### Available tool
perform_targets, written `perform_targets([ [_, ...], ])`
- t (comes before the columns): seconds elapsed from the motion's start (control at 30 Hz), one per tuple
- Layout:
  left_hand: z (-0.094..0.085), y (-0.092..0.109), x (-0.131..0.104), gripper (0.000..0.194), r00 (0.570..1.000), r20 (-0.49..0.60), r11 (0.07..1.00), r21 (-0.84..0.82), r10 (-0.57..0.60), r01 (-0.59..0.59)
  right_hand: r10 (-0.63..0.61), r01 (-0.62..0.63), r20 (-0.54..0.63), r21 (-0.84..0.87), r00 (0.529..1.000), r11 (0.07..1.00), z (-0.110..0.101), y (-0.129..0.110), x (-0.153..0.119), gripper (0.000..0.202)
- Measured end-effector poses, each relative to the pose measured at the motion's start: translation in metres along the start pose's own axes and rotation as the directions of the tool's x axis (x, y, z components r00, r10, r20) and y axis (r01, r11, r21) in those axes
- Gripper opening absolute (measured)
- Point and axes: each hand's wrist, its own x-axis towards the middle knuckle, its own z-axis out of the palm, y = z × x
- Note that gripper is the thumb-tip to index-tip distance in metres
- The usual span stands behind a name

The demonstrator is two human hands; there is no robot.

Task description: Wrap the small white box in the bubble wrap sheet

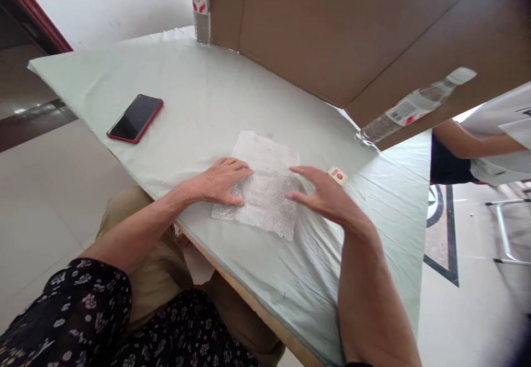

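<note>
Under the left hand [220, 181], a white sheet [267, 184] runs lengthwise away.

Crinkled white rectangular sheet [265, 182]: flat on the pale green tablecloth [199, 96], under my left hand [223, 182]; my right hand [321, 191] is at its right edge, touching or not I can't tell.
Flat black phone in a red case [136, 118]: on the tablecloth, left of my left hand and beyond it.
Small pale square packet [337, 175]: on the tablecloth, just right of my right hand.
Brown cardboard panel [327, 30]: behind both hands.
Clear plastic bottle with a red-and-white label [202, 16]: well beyond my left hand, at the panel's left end.
Second clear plastic bottle [410, 108]: beyond my right hand, rightward, before the panel.
</note>
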Motion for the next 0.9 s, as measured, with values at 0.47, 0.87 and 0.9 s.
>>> perform_targets([
  [0.47, 0.0, -0.001, 0.002, 0.085, 1.0, 0.0, 1.0, -0.024, -0.02, 0.02, 0.24, -0.2, -0.462, 0.133, 0.854, 0.971, 0.002, 0.03, -0.001, 0.045],
  [0.87, 0.003, -0.003, 0.003, 0.091, 0.999, -0.027, 0.998, -0.059, -0.019, 0.018, -0.082, 0.11, -0.188, 0.141, 0.979, 0.984, 0.06, -0.034, 0.019, 0.057],
  [0.9, 0.003, -0.003, 0.003, 0.091, 0.999, -0.026, 0.998, -0.065, -0.02, 0.018, -0.071, 0.106, -0.197, 0.172, 0.978, 0.979, 0.059, -0.031, 0.019, 0.058],
])
